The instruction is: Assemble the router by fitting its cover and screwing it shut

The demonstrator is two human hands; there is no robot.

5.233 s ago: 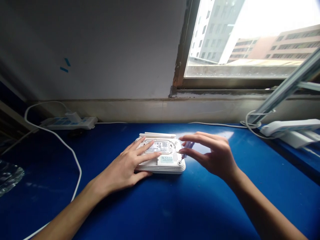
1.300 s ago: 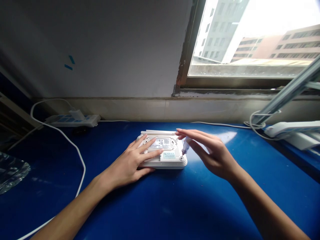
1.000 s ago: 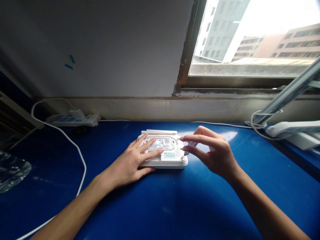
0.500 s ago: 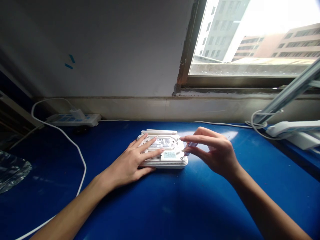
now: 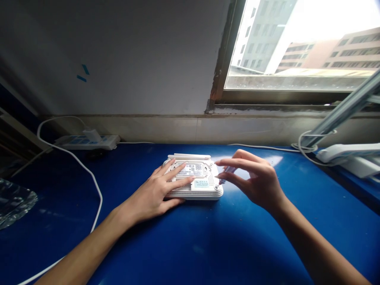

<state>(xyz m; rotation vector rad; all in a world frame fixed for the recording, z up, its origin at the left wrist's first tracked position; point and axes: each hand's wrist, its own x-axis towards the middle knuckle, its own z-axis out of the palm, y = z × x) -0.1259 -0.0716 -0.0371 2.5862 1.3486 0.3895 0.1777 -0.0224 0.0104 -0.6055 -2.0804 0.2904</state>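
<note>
A white router-like device (image 5: pixel 204 192) with a perforated face, printed labels and white bars along its far edge lies flat on the blue table (image 5: pixel 190 245). Spread across its left part, my left hand (image 5: pixel 158 188) presses on it, fingers apart, thumb at the near edge. At its right edge is my right hand (image 5: pixel 252 176), thumb and fingers pinched round a small, pale purplish, see-through item (image 5: pixel 229 170) that I cannot make out. That item's lower end is close to the device's near right corner; whether they touch is unclear.
A power strip (image 5: pixel 108 142) with a plugged-in adapter (image 5: pixel 92 135) stands at the back left, its white cable (image 5: pixel 96 178) looping forward. Clear plastic (image 5: pixel 16 202) lies far left. Back right are another white strip (image 5: pixel 347 151) and a metal post (image 5: pixel 341 107).
The fingers of my right hand have shifted slightly, and the small item between them is tilted a little differently. My left hand and the device have not moved.
</note>
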